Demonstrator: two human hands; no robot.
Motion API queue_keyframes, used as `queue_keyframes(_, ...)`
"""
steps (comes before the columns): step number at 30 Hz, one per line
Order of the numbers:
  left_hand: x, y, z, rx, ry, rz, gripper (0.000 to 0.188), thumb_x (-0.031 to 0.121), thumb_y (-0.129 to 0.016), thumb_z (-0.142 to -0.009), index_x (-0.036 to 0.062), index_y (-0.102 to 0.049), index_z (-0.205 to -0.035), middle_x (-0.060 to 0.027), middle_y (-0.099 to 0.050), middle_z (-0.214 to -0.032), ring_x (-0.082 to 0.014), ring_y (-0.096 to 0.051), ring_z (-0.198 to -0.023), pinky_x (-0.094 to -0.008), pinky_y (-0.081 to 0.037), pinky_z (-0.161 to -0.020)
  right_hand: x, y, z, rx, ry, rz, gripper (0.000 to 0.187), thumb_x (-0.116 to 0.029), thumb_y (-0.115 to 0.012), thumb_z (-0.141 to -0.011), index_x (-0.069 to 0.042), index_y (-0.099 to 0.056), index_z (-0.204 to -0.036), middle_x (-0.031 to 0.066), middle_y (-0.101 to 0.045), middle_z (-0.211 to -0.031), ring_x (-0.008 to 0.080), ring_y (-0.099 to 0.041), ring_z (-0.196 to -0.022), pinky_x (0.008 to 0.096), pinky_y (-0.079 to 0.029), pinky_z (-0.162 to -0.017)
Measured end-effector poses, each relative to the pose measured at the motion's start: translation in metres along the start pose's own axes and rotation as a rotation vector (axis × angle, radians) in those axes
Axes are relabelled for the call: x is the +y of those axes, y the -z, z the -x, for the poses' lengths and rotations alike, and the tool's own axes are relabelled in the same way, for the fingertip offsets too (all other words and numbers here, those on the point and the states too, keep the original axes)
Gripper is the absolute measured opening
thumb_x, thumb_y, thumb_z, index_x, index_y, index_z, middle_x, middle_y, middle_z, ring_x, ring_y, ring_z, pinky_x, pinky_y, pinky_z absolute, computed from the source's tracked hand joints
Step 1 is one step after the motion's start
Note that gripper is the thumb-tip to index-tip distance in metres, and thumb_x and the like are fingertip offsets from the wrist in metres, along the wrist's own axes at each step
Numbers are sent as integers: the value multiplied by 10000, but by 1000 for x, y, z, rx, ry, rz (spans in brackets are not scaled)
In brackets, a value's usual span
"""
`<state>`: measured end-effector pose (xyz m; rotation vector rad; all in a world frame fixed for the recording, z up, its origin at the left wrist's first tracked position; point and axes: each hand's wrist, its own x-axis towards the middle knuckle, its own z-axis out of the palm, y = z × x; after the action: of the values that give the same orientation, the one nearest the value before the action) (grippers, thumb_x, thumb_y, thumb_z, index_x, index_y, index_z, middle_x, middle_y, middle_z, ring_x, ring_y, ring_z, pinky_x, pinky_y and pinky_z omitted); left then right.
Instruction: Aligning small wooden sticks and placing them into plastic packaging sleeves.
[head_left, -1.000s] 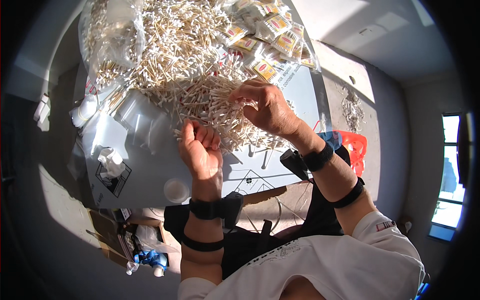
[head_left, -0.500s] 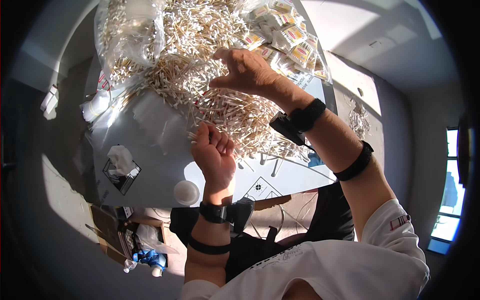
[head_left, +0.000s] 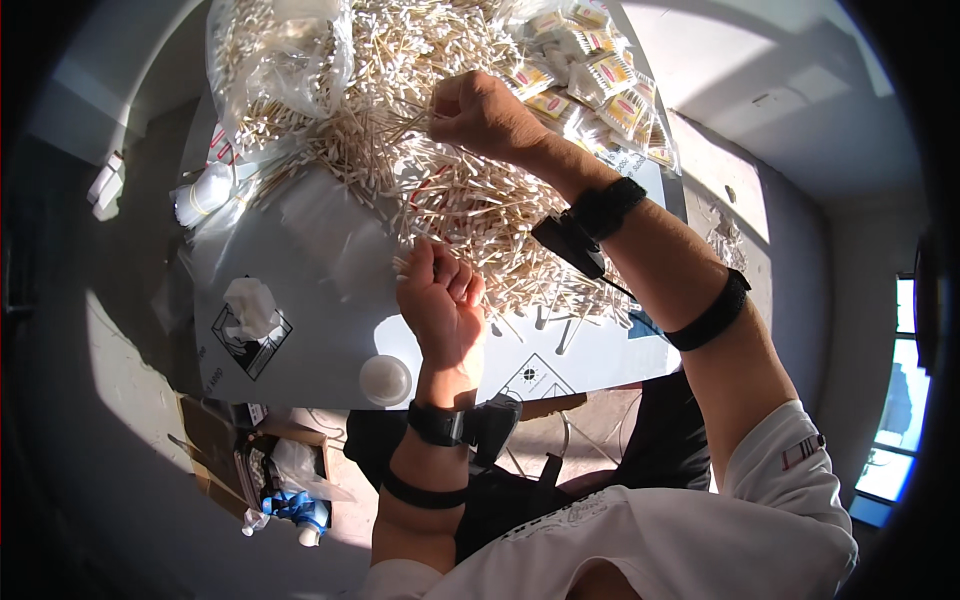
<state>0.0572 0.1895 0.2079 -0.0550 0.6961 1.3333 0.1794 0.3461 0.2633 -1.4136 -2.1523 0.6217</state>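
A big loose heap of cotton swabs (head_left: 480, 205) with white tips and pale sticks spreads over the table. My right hand (head_left: 487, 118) is over the far part of the heap, its fingers curled closed against swab sticks at their tips. Nearer to me, my left hand (head_left: 440, 305) is palm up at the heap's front left edge. Its fingers are bent in around a few cotton swabs, whose white tips stick out beside the thumb. Both wrists wear black straps with small devices.
Filled small packets (head_left: 615, 85) lie at the far right, beside a clear bag of swabs (head_left: 285, 60) at far left. Clear plastic sleeves (head_left: 335, 225), a banded roll (head_left: 203, 195), crumpled tissue (head_left: 252, 308) and a round white container (head_left: 385, 380) rest on the grey table. A box (head_left: 290, 480) stands below.
My right hand has gone from spread fingers to closed on swabs at the heap. My left hand stays bent around its swabs. The whole view has shifted slightly.
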Motion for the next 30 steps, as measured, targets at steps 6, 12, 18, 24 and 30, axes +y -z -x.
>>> queue_keyframes(6, 0, -13, 8, 6, 53, 13, 295, 279, -478, -990, 108, -455, -751, 47, -274, -591, -73, -235, -504, -244, -236, -465, 32, 34, 43, -65, -156, -350, 131, -110, -739, -778, -6, -672, -823, 26, -674, -772, 85, -620, -722, 237, -489, -670)
queue_keyframes(12, 0, -10, 6, 43, 52, 36, 275, 273, -495, -982, 100, -461, -772, 41, -275, -592, -77, -246, -504, -243, -242, -457, 34, 52, 73, 0, -218, -486, 109, -101, -738, -748, -24, -696, -813, 40, -692, -774, 84, -627, -722, 248, -498, -679)
queue_keyframes(18, -4, -6, 3, 28, 26, 48, 265, 275, -515, -972, 96, -474, -781, 36, -274, -591, -84, -258, -501, -241, -244, -442, 25, 70, 110, -24, -255, -511, 190, -110, -750, -764, -25, -686, -921, 55, -693, -900, 117, -652, -857, 276, -521, -800)
queue_keyframes(24, -5, -7, 4, 39, 23, 46, 269, 278, -520, -970, 98, -478, -775, 34, -274, -590, -85, -263, -499, -240, -248, -441, 14, 82, 117, 40, -254, -505, 94, -58, -706, -789, -27, -692, -877, 38, -684, -844, 97, -645, -823, 243, -519, -769)
queue_keyframes(30, -3, -8, 4, 53, 36, 39, 273, 281, -520, -971, 104, -469, -769, 40, -274, -581, -82, -261, -495, -240, -246, -441, 18, 72, 76, 129, -200, -353, 63, -26, -650, -840, 1, -683, -886, 60, -697, -836, 124, -663, -814, 257, -521, -773)
